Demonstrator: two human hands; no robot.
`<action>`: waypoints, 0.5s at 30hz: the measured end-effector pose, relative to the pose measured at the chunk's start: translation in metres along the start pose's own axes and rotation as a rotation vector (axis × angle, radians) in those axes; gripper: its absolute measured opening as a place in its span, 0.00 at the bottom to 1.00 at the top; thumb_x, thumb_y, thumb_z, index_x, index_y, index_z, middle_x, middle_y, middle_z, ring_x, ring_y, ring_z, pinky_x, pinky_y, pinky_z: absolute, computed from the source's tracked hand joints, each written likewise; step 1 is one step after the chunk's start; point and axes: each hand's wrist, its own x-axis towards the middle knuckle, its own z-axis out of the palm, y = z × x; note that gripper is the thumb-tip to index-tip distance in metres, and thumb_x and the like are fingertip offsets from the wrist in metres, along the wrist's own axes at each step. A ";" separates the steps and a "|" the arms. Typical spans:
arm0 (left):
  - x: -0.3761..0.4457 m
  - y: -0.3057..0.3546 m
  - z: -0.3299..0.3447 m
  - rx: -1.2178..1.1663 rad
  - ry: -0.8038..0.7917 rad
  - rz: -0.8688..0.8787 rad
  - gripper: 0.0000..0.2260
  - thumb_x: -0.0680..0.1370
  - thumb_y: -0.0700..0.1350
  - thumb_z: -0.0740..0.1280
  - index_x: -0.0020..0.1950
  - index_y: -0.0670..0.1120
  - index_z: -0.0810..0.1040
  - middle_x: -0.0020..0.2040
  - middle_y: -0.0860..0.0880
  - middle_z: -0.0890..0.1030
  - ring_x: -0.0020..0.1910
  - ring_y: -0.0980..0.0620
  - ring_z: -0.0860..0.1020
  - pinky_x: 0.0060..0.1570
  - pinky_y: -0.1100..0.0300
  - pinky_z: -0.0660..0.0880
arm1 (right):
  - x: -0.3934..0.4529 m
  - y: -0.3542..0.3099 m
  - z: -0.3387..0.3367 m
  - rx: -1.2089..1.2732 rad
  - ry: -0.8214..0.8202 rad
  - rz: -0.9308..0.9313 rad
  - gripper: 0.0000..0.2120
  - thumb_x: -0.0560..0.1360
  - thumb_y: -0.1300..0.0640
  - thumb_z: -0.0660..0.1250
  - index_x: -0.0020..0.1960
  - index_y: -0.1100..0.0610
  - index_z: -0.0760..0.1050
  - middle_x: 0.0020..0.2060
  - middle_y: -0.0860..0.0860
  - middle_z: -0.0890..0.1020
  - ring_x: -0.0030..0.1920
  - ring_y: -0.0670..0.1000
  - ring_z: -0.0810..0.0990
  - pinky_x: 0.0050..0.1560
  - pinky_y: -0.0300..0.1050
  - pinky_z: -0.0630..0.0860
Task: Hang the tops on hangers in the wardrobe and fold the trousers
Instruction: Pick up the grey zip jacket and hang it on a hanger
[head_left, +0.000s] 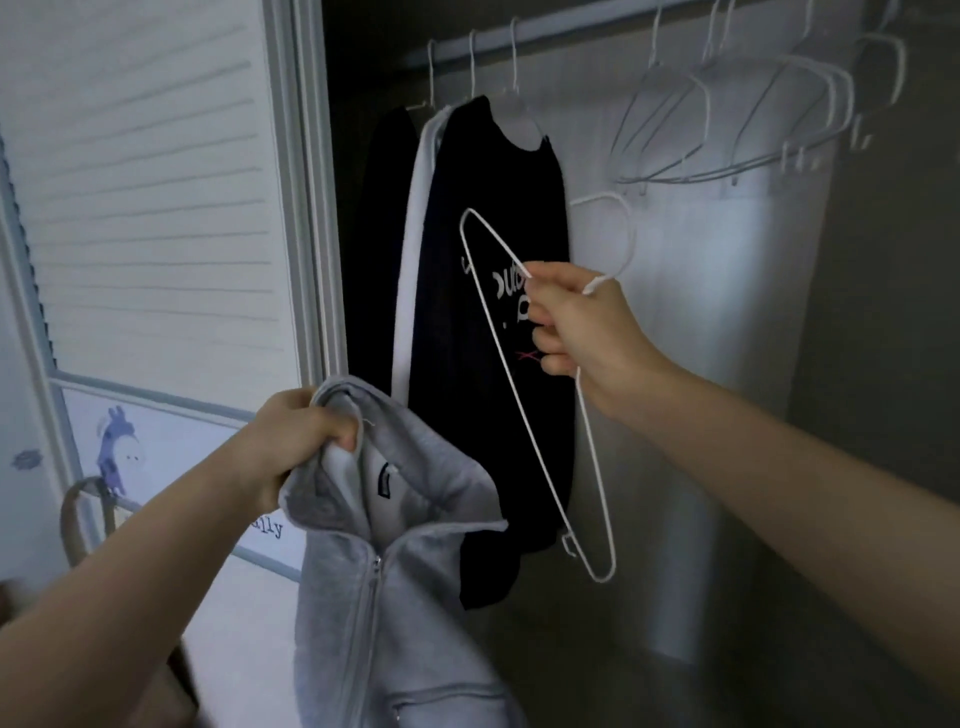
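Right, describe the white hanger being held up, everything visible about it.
The thin white wire hanger looks like coated metal, a narrow triangle with a curved hook at the top and a small notch near its lower end. It is tilted steeply, almost on end, in front of the hanging black printed sweatshirt. The right hand grips it near the neck; nothing is on it yet.

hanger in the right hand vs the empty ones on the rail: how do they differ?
The held hanger is off the rail, gripped near its neck by the right hand; the empty hangers hang hooked on the rail. The held one is tilted steeply, one end pointing down; the empty ones hang hook-up, bunched together. Both are thin white wire and carry no garment.
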 end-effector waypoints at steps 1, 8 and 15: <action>-0.005 -0.006 0.000 0.024 -0.006 -0.006 0.09 0.68 0.28 0.66 0.44 0.37 0.80 0.32 0.41 0.82 0.30 0.45 0.80 0.30 0.56 0.77 | -0.014 0.001 -0.002 -0.017 -0.010 -0.001 0.12 0.80 0.59 0.60 0.62 0.54 0.74 0.21 0.42 0.68 0.19 0.41 0.61 0.19 0.33 0.57; -0.040 -0.030 0.012 0.012 0.015 -0.119 0.12 0.71 0.43 0.75 0.47 0.36 0.81 0.37 0.39 0.84 0.34 0.43 0.83 0.36 0.54 0.80 | -0.083 -0.003 -0.032 -0.160 -0.182 0.076 0.09 0.78 0.57 0.63 0.51 0.56 0.82 0.22 0.46 0.68 0.20 0.43 0.60 0.20 0.32 0.56; -0.069 -0.027 0.025 0.447 0.067 0.107 0.13 0.73 0.46 0.72 0.31 0.41 0.80 0.28 0.45 0.80 0.27 0.52 0.76 0.27 0.62 0.70 | -0.123 0.009 -0.060 -0.338 -0.387 0.395 0.10 0.77 0.59 0.63 0.49 0.55 0.83 0.21 0.46 0.66 0.20 0.43 0.59 0.21 0.31 0.55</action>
